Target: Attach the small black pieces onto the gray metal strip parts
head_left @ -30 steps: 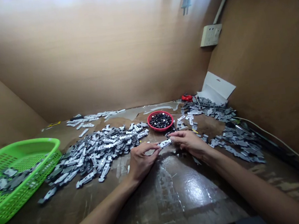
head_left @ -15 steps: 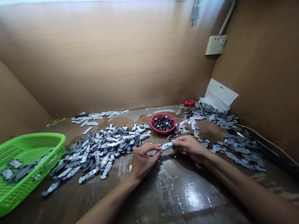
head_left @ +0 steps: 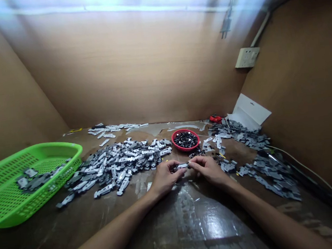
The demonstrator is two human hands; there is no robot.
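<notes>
A small white and grey toy race car body is held between my hands above the middle of the table. My left hand pinches its left end between thumb and fingers. Its right end is pinched by my right hand, whose fingers partly cover it. Just beyond the hands stands a round red basket filled with small black pieces, some with shiny round heads. To the left of my left hand spreads a heap of similar white and grey car bodies.
A green plastic basket with some grey parts stands at the left. Grey flat parts lie piled at the right, near a white cable. White parts lie along the back. A folded white card leans in the right corner.
The toy car body has turned in my fingers, showing its narrow side instead of its white top. My fingers have come closer together on it. The camera view has shifted slightly.
</notes>
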